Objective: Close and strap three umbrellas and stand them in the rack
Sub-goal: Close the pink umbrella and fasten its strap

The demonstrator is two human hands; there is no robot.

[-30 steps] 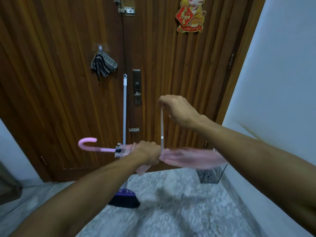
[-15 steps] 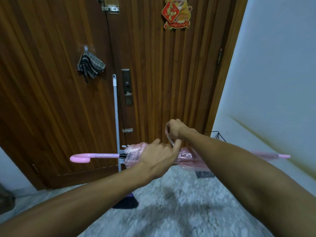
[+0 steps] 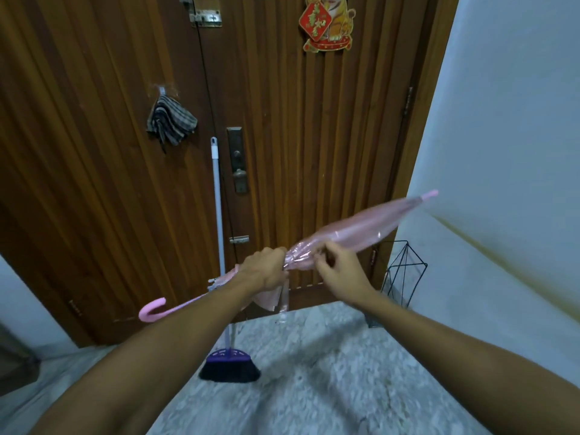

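Observation:
A closed pink see-through umbrella (image 3: 354, 229) slants across the middle, its hooked handle (image 3: 153, 311) low on the left and its tip high on the right. My left hand (image 3: 265, 271) grips the folded canopy near its lower end. My right hand (image 3: 339, 271) pinches the canopy just to the right of that, where the wrap is tight. A clear strap (image 3: 284, 304) hangs down below my left hand. The black wire rack (image 3: 405, 271) stands on the floor by the right wall and looks empty.
A wooden door (image 3: 298, 136) fills the view ahead. A broom with a purple head (image 3: 230, 364) leans against it. A folded grey umbrella (image 3: 171, 122) hangs from a hook on the door. White wall on the right, speckled stone floor (image 3: 314, 387) below.
The umbrella has tilted from level to tip-up on the right. My right hand has come down from pulling the strap high and now pinches the canopy beside my left hand.

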